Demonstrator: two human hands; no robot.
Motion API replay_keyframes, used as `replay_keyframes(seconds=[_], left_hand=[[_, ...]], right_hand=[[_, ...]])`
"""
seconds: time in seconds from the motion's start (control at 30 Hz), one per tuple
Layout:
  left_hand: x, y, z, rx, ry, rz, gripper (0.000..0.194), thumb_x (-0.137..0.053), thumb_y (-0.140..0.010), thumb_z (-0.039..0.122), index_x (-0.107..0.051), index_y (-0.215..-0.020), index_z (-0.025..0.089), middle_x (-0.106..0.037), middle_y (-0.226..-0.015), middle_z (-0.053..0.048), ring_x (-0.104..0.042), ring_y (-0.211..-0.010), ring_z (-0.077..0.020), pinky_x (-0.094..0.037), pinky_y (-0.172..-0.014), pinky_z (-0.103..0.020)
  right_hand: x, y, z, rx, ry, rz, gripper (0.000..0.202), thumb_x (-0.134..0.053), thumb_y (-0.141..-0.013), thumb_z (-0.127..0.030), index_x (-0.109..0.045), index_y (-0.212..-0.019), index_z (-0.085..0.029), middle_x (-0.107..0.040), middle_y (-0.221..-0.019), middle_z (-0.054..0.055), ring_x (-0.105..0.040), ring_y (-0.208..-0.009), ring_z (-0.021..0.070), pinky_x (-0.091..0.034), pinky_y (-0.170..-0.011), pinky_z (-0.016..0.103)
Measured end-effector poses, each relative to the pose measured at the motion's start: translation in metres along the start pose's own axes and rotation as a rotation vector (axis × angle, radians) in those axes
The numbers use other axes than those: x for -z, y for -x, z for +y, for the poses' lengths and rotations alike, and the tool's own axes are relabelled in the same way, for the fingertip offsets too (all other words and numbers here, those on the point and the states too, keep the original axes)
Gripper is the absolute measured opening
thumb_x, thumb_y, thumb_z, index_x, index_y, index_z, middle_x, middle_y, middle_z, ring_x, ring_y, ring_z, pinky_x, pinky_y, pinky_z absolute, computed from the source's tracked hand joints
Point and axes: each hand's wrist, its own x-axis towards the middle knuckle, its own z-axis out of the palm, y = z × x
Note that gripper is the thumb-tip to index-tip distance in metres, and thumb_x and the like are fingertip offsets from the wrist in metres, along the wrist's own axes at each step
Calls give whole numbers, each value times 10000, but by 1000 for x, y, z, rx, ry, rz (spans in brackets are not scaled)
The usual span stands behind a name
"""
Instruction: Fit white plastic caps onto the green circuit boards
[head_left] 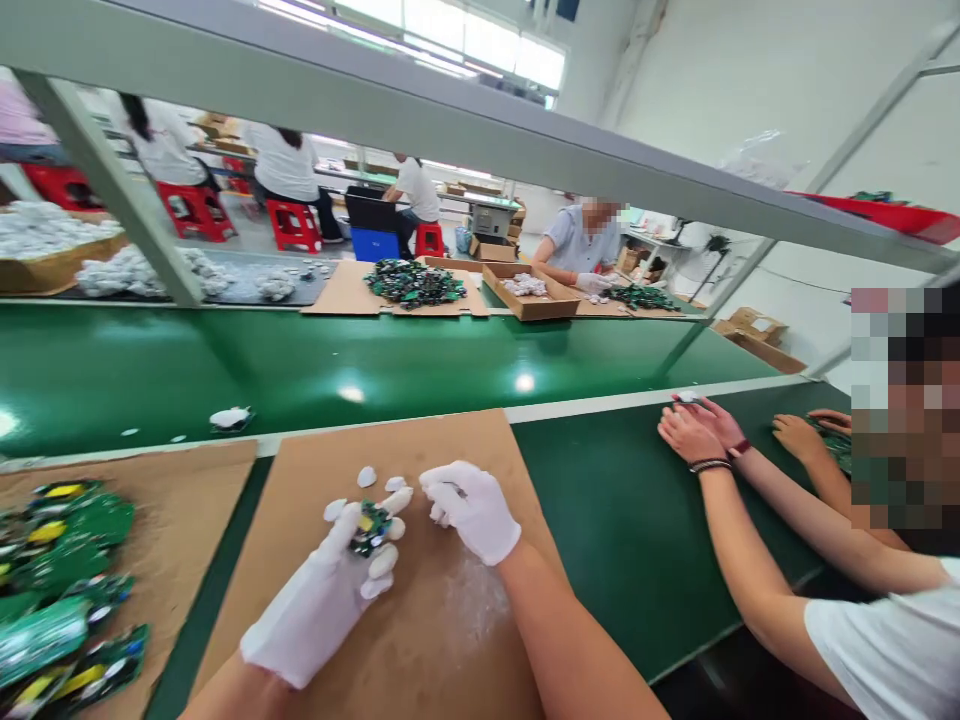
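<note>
My left hand (341, 570), in a white glove, is closed around a small green circuit board (370, 528) with a yellow component on it. To its right my right hand (469, 510), also gloved, hovers over the cardboard sheet (420, 640) with thumb and fingers curled together. Whatever may be between those fingertips is hidden or too small to name. Small white pieces lie near the left fingertips, among them one white piece (367, 477) at the back and another (395, 484) beside it. A further white piece (375, 586) shows at the lower fingers of the left hand.
Several circuit boards (67, 540) are piled on cardboard at left. A green conveyor belt (435, 350) runs behind, carrying a board with a white piece (231, 418). Co-workers' hands (694, 430) are at right. Beyond stand a board heap (416, 284) and a cardboard tray (536, 305).
</note>
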Motion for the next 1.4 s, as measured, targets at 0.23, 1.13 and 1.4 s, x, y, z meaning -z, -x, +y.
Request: replay_keyframes(seconds=[0.23, 1.13, 1.4], left_hand=[[10, -6, -4, -82, 114, -118, 383, -610, -807, 338, -536, -1168, 231, -580, -988, -50, -534, -613, -62, -363, -467, -160], [5, -7, -10, -430, -243, 85, 408, -726, -668, 190, -667, -1071, 223, -630, -1139, -66, -572, -1013, -219, -417, -944, -353], [5, -8, -10, -462, -250, 75, 388, -735, -673, 249, -673, -1055, 215, -611, -1192, -77, -520, -1140, -233, -372, -1019, -335]], right_hand=[[-3, 13, -1, -151, -88, -66, 223, -523, -833, -345, -652, -911, -180, -552, -544, -37, -486, -408, 88, -404, -418, 219], [-10, 19, -4, -53, -38, 38, 202, -673, -742, -362, -637, -871, -210, -627, -617, -15, -563, -512, 120, -509, -570, 274], [-13, 25, 2, 84, 131, 36, 171, -654, -756, -361, -651, -845, -214, -598, -578, -20, -526, -467, 113, -496, -501, 254]])
